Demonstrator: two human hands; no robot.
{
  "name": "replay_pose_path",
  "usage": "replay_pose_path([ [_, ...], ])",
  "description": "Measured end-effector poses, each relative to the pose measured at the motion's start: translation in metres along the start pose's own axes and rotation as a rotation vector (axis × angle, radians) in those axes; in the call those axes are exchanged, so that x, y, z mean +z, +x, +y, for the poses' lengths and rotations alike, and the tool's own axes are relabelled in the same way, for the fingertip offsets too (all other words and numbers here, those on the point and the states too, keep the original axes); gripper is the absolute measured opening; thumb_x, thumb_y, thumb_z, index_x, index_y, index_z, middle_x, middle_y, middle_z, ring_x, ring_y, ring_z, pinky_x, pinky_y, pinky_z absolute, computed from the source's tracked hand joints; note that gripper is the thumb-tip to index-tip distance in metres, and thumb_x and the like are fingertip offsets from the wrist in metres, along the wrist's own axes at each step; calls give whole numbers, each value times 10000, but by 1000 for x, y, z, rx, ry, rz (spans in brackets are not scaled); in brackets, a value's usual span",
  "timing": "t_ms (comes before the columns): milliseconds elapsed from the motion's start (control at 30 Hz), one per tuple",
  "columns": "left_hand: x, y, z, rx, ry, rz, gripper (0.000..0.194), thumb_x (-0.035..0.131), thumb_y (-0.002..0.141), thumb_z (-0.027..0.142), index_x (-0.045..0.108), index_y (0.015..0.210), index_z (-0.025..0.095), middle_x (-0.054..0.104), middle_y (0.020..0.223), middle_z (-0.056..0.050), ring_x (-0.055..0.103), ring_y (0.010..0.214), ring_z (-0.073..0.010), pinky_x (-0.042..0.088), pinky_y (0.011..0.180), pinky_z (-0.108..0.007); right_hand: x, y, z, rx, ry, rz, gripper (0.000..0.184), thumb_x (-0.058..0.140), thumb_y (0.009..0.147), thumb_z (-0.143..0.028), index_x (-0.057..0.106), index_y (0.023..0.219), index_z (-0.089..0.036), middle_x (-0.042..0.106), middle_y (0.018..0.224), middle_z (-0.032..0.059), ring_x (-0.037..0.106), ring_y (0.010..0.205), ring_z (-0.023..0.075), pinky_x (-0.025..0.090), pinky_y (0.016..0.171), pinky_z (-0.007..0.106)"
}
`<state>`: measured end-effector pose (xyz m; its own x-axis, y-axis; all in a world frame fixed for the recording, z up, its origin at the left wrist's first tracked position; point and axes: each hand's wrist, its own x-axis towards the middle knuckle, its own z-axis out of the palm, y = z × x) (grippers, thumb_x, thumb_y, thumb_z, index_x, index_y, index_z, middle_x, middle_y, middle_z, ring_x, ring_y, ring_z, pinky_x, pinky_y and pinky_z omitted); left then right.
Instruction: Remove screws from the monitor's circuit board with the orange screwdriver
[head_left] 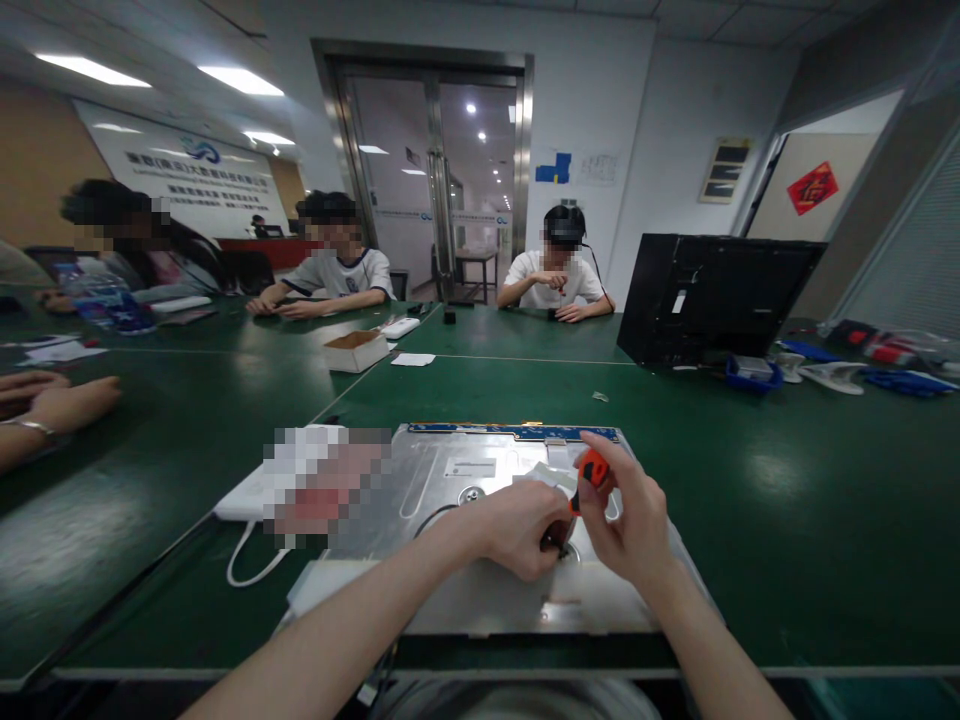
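A bare metal back panel of a monitor [487, 590] lies flat on the green table in front of me, with a blue circuit strip [517, 432] along its far edge. My right hand [626, 520] is closed round the orange handle of a screwdriver [592, 470], which stands nearly upright with its tip down on the panel. My left hand [521, 525] is curled next to the lower shaft, fingers pinched at the tip; what they pinch is hidden.
A white device with a cable [251, 500] lies left of the panel. A black monitor [712, 298] stands at the right, a small open box [356, 350] further back. Three people sit at the far side; another person's hands [45, 400] rest at the left edge.
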<state>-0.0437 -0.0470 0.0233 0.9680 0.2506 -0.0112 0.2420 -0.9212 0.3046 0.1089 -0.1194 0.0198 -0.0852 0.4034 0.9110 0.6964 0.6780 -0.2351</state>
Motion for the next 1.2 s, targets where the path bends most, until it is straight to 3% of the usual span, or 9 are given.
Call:
replay_pose_path([
  [367, 0, 0, 0, 12, -10, -3, 85, 606, 672, 111, 555, 698, 175, 611, 660, 11, 506, 559, -135, 403, 520, -237, 4, 0, 3, -33, -54, 62, 191, 552, 981, -302, 506, 1154, -235, 501, 636, -80, 448, 436, 82, 390, 428, 195],
  [533, -1, 1, 2, 23, -15, 16, 134, 611, 649, 88, 513, 634, 177, 582, 618, 21, 494, 542, -125, 389, 516, -231, 0, 2, -1, -51, -20, 9, 274, 514, 987, -298, 494, 1244, -206, 556, 710, -37, 488, 482, 96, 416, 447, 209],
  [733, -1, 0, 2, 11, 4, 19, 64, 607, 664, 127, 562, 660, 172, 620, 642, 4, 514, 553, -139, 408, 528, -242, -3, 1, -2, -10, 58, -29, 389, 396, 960, -142, 465, 1341, -178, 645, 897, 47, 587, 605, 114, 478, 503, 213],
  [1033, 1, 0, -1, 18, 17, 11, 61, 597, 672, 129, 583, 715, 170, 631, 670, -6, 521, 577, -148, 409, 539, -246, 4, -1, 2, -40, -74, 54, 239, 543, 972, -257, 503, 1199, -195, 508, 619, -79, 454, 415, 79, 395, 424, 196],
  [1200, 0, 0, 0, 19, 9, 9, 78, 598, 662, 111, 562, 700, 170, 602, 650, 7, 499, 557, -135, 406, 531, -237, 3, 0, 2, -45, -79, 56, 229, 563, 975, -307, 510, 1172, -203, 489, 593, -91, 433, 392, 72, 378, 410, 192],
])
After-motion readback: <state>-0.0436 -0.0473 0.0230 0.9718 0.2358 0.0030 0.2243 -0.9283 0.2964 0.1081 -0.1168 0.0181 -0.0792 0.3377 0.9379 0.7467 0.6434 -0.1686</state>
